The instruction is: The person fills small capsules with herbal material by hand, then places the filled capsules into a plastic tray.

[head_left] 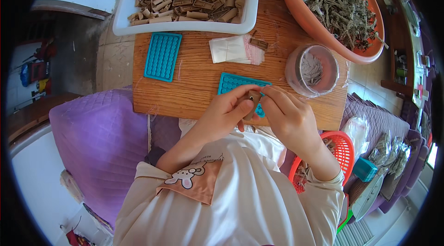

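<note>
My left hand is closed around a small brown half-tube piece, held over the near edge of the table. Close beside it, my right hand has its thumb and fingers pinched together at the top of that piece. Whatever the right fingertips hold is too small or hidden to make out. Under both hands lies a teal tray with rows of round cups, partly covered by them. To the right of it stands a clear round tub containing pale grey slivers.
A white bin full of brown pieces occupies the far left. An orange basin of dried plant stalks leans over the far right. Another teal tray and clear plastic bags lie on the wooden table. A red basket sits beside my right forearm.
</note>
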Action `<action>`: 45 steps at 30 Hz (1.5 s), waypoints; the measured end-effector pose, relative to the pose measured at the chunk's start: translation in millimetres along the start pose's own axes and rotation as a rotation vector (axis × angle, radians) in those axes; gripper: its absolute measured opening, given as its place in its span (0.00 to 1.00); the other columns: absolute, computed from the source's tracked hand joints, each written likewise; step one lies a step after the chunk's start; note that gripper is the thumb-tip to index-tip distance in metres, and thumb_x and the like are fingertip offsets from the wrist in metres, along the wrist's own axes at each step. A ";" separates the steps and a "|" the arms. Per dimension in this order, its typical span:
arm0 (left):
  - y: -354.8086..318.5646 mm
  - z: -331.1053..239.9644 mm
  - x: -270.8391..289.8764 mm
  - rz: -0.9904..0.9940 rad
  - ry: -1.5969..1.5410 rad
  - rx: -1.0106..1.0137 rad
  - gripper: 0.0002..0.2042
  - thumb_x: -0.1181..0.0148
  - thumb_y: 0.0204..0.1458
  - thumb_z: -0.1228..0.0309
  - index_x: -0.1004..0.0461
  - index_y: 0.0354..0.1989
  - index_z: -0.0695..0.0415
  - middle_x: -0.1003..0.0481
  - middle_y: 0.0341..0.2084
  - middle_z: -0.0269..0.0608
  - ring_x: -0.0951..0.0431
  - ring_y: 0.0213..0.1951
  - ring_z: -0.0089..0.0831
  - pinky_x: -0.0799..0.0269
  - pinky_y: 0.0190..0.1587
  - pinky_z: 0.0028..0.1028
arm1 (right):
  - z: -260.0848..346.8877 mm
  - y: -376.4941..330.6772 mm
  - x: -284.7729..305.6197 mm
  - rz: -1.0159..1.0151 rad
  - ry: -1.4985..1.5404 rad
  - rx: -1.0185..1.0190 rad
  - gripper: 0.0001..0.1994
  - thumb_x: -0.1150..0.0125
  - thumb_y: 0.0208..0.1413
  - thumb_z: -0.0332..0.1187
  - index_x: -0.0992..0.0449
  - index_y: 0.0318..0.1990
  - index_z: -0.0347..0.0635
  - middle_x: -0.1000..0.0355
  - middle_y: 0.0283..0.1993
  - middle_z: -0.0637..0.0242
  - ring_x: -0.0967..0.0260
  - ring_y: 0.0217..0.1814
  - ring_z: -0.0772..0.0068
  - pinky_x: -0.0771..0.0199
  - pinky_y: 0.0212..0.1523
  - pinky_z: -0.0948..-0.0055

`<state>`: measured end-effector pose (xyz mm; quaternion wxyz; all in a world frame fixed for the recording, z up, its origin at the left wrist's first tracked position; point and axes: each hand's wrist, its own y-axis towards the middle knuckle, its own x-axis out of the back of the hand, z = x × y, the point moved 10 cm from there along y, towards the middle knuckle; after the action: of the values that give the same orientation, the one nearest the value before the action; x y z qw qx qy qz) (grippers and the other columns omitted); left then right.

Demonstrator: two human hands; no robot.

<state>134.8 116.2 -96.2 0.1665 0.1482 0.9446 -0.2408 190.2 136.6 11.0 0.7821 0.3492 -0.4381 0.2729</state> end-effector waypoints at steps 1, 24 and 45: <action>1.1 2.0 0.0 0.000 -0.001 0.002 0.17 0.59 0.56 0.65 0.42 0.52 0.60 0.29 0.31 0.34 0.28 0.32 0.17 0.34 0.21 0.16 | -1.6 0.1 -3.7 0.032 -0.005 -0.025 0.10 0.42 0.34 0.28 0.33 0.26 0.35 0.34 0.35 0.60 0.31 0.35 0.66 0.28 0.30 0.74; 4.1 59.9 -5.4 0.037 -0.389 0.192 0.14 0.61 0.57 0.65 0.38 0.47 0.59 0.29 0.30 0.38 0.37 0.17 0.14 0.42 0.17 0.13 | -48.8 -33.0 -48.1 -0.019 0.538 -0.353 0.08 0.43 0.38 0.20 0.32 0.29 0.36 0.31 0.32 0.62 0.33 0.32 0.60 0.31 0.30 0.68; 136.3 -34.7 21.4 -0.399 1.575 -0.531 0.11 0.48 0.38 0.75 0.30 0.32 0.62 0.31 0.29 0.43 0.32 0.38 0.37 0.34 0.40 0.32 | -114.1 -223.5 57.5 0.240 0.021 -1.142 0.13 0.46 0.41 0.23 0.31 0.38 0.34 0.30 0.32 0.54 0.32 0.34 0.55 0.34 0.35 0.64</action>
<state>156.2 252.5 -130.9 -0.5549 0.0595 0.8184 0.1368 437.3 97.5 -49.7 0.8143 -0.1827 -0.5445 0.0836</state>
